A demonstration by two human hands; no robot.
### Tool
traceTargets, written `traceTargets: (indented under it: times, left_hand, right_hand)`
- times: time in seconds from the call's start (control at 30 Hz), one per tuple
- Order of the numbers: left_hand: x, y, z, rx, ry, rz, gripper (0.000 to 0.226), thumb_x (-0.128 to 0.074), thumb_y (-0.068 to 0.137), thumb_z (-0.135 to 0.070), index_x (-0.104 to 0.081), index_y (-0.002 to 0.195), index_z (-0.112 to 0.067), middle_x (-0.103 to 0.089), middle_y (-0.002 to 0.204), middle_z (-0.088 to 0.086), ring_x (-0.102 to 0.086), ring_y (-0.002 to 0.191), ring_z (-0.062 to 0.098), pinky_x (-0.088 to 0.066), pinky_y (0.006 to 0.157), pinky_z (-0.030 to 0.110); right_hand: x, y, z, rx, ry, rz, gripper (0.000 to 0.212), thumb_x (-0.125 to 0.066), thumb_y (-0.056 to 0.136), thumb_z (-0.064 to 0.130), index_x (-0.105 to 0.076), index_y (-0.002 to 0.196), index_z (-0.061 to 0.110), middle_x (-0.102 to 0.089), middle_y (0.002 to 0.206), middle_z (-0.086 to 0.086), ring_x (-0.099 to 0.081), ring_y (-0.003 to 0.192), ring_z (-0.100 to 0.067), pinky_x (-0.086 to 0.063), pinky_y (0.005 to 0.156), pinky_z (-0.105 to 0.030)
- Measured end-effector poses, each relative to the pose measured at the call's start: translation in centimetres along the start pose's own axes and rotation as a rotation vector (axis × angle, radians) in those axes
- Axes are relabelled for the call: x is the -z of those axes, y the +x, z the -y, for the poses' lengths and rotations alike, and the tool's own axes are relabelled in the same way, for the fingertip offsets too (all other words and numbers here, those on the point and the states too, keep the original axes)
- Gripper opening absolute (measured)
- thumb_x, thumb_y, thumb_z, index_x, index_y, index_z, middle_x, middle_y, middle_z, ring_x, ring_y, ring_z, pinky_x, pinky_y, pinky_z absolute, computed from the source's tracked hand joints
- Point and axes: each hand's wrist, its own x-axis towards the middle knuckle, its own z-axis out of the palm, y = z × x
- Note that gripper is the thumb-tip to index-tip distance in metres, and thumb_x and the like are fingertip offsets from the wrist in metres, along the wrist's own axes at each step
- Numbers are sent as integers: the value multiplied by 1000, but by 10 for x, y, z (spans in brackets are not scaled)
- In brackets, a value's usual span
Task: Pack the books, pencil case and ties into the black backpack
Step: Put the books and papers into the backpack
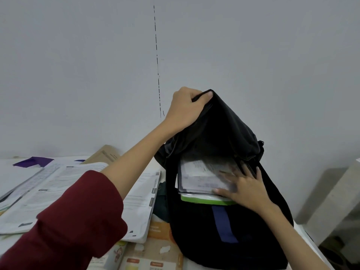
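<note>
Both hands on black backpack point(224, 230)

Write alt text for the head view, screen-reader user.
A person's left hand holds up the flap of a black backpack standing on a table, while the right hand presses books down into its open compartment. More open books lie spread on the table to the left, below a plain grey wall.

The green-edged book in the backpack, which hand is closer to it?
Right. The right hand lies on the books just above the green-edged book; the left hand grips the backpack's flap high above.
</note>
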Motion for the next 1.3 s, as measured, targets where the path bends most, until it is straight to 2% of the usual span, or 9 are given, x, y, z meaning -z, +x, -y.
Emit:
traceTargets:
  times: [0.27, 0.53, 0.63, 0.7, 0.8, 0.93, 1.03, 1.13, 1.3]
  left_hand:
    - [5, -9, 3, 29, 9, -6, 55, -56, 93, -24, -21, 51, -19, -19, 45, -8, -19, 41, 8, -15, 44, 19]
    - [1, -24, 3, 57, 52, 6, 55, -55, 93, -25, -21, 50, -18, -20, 45, -7, -21, 40, 8, -17, 45, 19]
    - [5, -35, 21, 159, 78, 5, 52, -54, 93, -27, -24, 52, -18, -26, 47, -5, -25, 44, 8, -20, 49, 23]
    - [8, -49, 40, 292, 57, 19, 48, -55, 93, -27, -32, 52, -16, -33, 50, -2, -32, 48, 11, -24, 52, 26]
    - [24, -81, 69, 522, -73, 156, 29, -58, 92, -30, -67, 76, -7, -59, 70, 5, -55, 66, 16, -43, 61, 25]
    - [77, -141, 102, 680, -179, 388, 26, -61, 89, -34, -71, 105, -17, -62, 71, -6, -62, 70, 5, -51, 58, 21]
    - [139, -190, 142, 775, -59, 174, 17, -62, 89, -33, -72, 97, -22, -69, 87, -6, -64, 89, 9, -55, 72, 27]
    - [212, -228, 185, 840, 262, -22, 12, -62, 90, -27, -71, 94, -20, -69, 98, -2, -62, 99, 19, -47, 83, 30]
    - [306, -265, 230, 929, 528, -40, 34, -53, 95, -27, -57, 123, -8, -55, 130, 8, -49, 122, 24, -34, 95, 26]
  right_hand:
    - [-11, -24, 8, -89, -91, 79, 129, 30, 37, 89, -19, 147, 43, -13, 159, 8, -3, 147, -30, -16, 112, -55]
    - [-3, -13, 20, -111, -146, 162, 75, -16, 85, 75, -33, 144, 31, -22, 156, -2, -11, 145, -37, -11, 110, -62]
    - [4, -35, 39, 61, 18, -362, 59, -31, 88, 56, -72, 93, 14, -71, 93, -7, -67, 94, -29, -46, 85, -41]
    - [14, -50, 61, 199, 194, -878, 35, -51, 88, 30, -69, 67, 9, -63, 62, -3, -61, 57, -23, -42, 59, -29]
    - [33, -46, 101, 333, 284, -1050, 17, -58, 88, 12, -67, 76, 3, -61, 69, -7, -54, 63, -22, -43, 57, -31]
    - [28, -16, 154, 385, 301, -803, 19, -52, 86, 20, -68, 83, 9, -61, 79, -4, -54, 75, -23, -42, 63, -34]
    - [16, -4, 208, 409, 300, -534, 31, -42, 86, 30, -68, 84, 14, -64, 81, 1, -58, 78, -22, -43, 71, -37]
    - [-2, 6, 270, 458, 233, -119, 32, -39, 96, 35, -62, 112, 20, -61, 113, 3, -50, 109, -20, -31, 95, -38]
    - [-38, 25, 372, 324, 375, 252, 50, -36, 95, 54, -44, 130, 19, -52, 130, -6, -40, 121, -27, -33, 97, -40]
